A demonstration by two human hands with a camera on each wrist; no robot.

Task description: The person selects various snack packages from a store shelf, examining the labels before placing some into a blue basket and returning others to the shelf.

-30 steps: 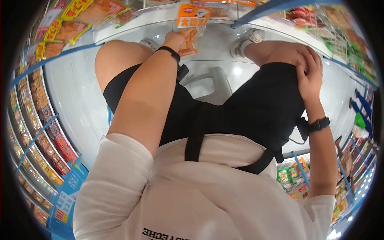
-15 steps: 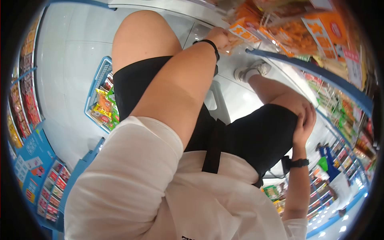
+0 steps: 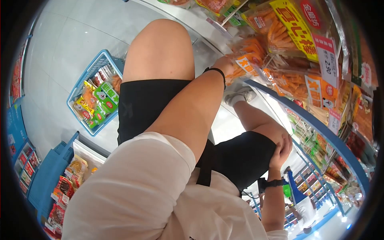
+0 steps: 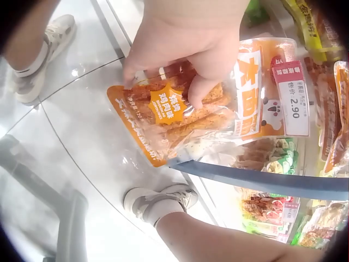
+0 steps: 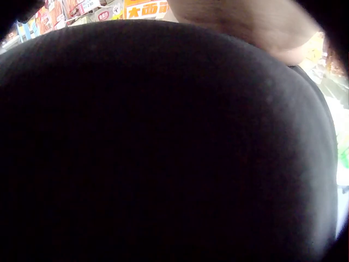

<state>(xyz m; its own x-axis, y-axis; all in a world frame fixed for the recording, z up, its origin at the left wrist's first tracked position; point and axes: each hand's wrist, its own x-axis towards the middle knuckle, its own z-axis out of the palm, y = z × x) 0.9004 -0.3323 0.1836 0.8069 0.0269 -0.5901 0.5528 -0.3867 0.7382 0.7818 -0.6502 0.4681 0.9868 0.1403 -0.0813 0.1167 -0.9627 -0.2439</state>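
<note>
My left hand (image 3: 225, 66) reaches out past the left knee and holds an orange-and-clear snack bag (image 4: 163, 120) at its end. In the left wrist view the thumb and fingers (image 4: 197, 94) grip the bag over its brown stick-shaped food. A pink-and-white price tag (image 4: 293, 101) reading 2.90 overlaps the bag's printed end, at the rack. More orange bags (image 3: 322, 92) of the same look hang beside it. My right hand (image 3: 283, 150) rests on the right knee with its fingers spread over it. Dark shorts (image 5: 163, 142) fill most of the right wrist view.
A blue basket (image 3: 72, 94) with several snack packs stands on the floor left of the left leg. A blue shelf rail (image 3: 304, 106) runs along the rack at the right. Behind to the left is a blue shelf unit (image 3: 50, 172). Another person (image 3: 306, 210) appears far right.
My left hand has brought the bag from over the floor to the hanging bags on the right. The head view has swung, bringing the basket into sight. The right hand stays on the knee.
</note>
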